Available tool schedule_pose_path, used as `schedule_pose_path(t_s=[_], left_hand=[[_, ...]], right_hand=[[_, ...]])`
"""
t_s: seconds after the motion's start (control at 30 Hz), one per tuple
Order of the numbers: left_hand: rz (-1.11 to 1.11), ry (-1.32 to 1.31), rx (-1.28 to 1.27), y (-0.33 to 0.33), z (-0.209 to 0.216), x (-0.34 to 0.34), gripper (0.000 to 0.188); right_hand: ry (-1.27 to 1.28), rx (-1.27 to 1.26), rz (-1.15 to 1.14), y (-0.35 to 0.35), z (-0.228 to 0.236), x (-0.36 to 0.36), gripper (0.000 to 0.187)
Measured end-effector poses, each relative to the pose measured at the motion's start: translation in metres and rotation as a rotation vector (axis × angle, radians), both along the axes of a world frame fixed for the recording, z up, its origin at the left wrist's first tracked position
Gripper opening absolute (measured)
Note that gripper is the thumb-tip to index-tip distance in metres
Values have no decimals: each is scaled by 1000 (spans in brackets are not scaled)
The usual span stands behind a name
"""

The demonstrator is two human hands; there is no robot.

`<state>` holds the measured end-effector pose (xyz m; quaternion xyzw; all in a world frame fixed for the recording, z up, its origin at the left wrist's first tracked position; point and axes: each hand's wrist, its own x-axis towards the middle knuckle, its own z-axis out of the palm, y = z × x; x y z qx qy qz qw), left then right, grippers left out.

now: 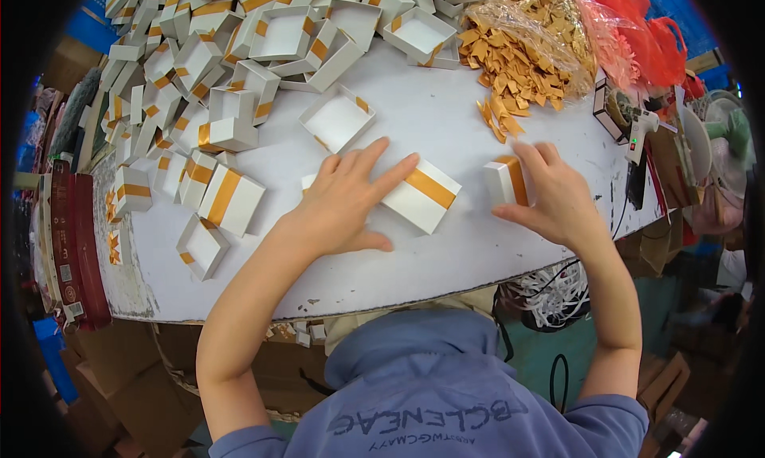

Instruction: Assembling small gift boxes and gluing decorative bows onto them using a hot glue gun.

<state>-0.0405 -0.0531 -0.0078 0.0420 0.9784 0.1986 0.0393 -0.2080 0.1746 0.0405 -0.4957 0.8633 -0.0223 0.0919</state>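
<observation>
My left hand (343,201) is over the table with its fingers spread. Its index fingertip meets the upper corner of a white box (410,207) with a gold ribbon band, and the thumb rests apart below. Under this hand, a white and gold piece is mostly hidden. My right hand (562,195) curves around a smaller white box (498,185) with a gold band, fingers at its upper edge and thumb at its lower edge. An open white tray-like box half (339,117) lies beyond my left hand.
Many white boxes with gold bands (283,34) are heaped at the far left. Gold ribbon bows (518,76) spill from a clear bag at the far right, beside a red plastic bag (645,28). A white glue-gun-like device (640,135) stands at the right edge.
</observation>
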Motion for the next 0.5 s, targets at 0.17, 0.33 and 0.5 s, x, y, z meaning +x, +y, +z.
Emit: schedule_pose_path(t_s=[0.17, 0.33, 0.5], left_hand=[[6, 151, -20, 23, -12, -16, 95], [103, 311, 171, 54, -11, 16, 84], [607, 630, -131, -5, -15, 86, 76]], right_hand=[[98, 118, -279, 18, -32, -9, 43], [45, 205, -207, 1, -39, 15, 56], [45, -362, -90, -37, -1, 11, 33]])
